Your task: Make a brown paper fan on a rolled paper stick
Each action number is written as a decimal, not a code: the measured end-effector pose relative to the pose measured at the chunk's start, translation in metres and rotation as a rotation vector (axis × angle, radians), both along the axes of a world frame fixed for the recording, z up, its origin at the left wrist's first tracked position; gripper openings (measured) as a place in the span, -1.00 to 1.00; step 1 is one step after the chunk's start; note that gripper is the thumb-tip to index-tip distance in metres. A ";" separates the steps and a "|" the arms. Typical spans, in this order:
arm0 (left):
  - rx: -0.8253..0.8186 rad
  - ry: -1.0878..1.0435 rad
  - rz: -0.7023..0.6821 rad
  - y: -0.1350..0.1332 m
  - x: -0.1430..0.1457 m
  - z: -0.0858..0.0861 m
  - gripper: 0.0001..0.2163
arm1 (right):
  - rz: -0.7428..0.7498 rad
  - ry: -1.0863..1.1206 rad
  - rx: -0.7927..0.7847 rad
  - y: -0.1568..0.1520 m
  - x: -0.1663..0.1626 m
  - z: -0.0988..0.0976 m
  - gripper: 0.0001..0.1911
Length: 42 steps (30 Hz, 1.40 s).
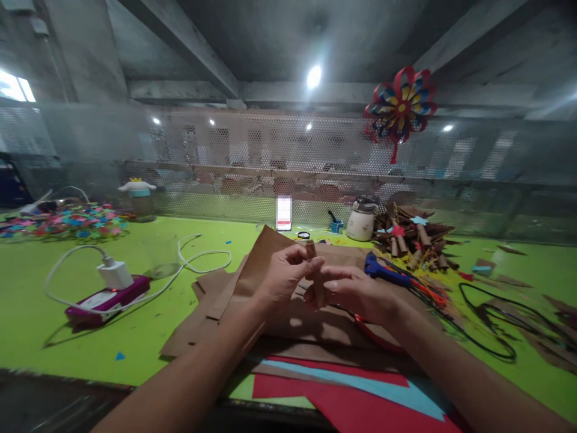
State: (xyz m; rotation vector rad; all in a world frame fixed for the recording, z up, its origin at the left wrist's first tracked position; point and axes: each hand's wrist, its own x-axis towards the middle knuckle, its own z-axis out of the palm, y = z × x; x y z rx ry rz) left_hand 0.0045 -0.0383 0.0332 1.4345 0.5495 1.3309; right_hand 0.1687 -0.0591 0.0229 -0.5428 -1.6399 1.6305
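Between my two hands, a small roll of brown paper (319,287) stands upright above the stack of brown paper sheets (238,300). My left hand (283,273) pinches its upper part with thumb and fingers. My right hand (354,291) has its fingers closed round the lower part of the same roll. Beneath my right hand lies a pair of red-handled scissors (374,337), partly covered. Just beyond that hand rests a blue glue gun (390,270).
Brown paper rolls with paper stars (401,240) heap at right, near a black cable (496,349). A purple power strip (108,300) with a white charger (115,273) sits left. Colourful paper stars (81,222) lie far left; red paper (360,409) overhangs the front edge. A lit phone (283,211) stands behind.
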 end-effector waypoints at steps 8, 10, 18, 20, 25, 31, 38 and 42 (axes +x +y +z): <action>-0.104 -0.034 -0.043 -0.002 0.002 0.000 -0.81 | -0.186 -0.095 0.104 -0.003 -0.021 -0.015 -0.65; -0.144 -0.071 -0.103 -0.002 0.003 0.002 -0.81 | -0.219 -0.080 0.094 -0.002 -0.022 -0.015 -0.66; -0.260 -0.142 -0.094 -0.001 0.004 0.003 -0.85 | -0.360 -0.235 0.167 -0.004 -0.027 -0.019 -0.63; -0.260 -0.182 -0.093 -0.001 0.005 0.004 -0.88 | -0.361 -0.260 0.185 -0.005 -0.027 -0.020 -0.62; -0.268 -0.246 -0.108 0.001 0.007 0.004 -0.97 | -0.393 -0.330 0.202 -0.007 -0.027 -0.018 -0.62; -0.285 -0.361 -0.096 0.011 -0.002 0.006 -0.94 | -0.445 -0.524 0.422 -0.018 -0.029 -0.015 -0.67; -0.320 -0.377 -0.168 0.014 -0.009 0.011 -0.87 | -0.808 -0.463 0.657 -0.002 -0.001 0.005 -0.70; -0.318 -0.387 -0.237 0.013 -0.010 0.012 -0.86 | -0.694 -0.750 0.627 0.015 0.034 0.017 -0.73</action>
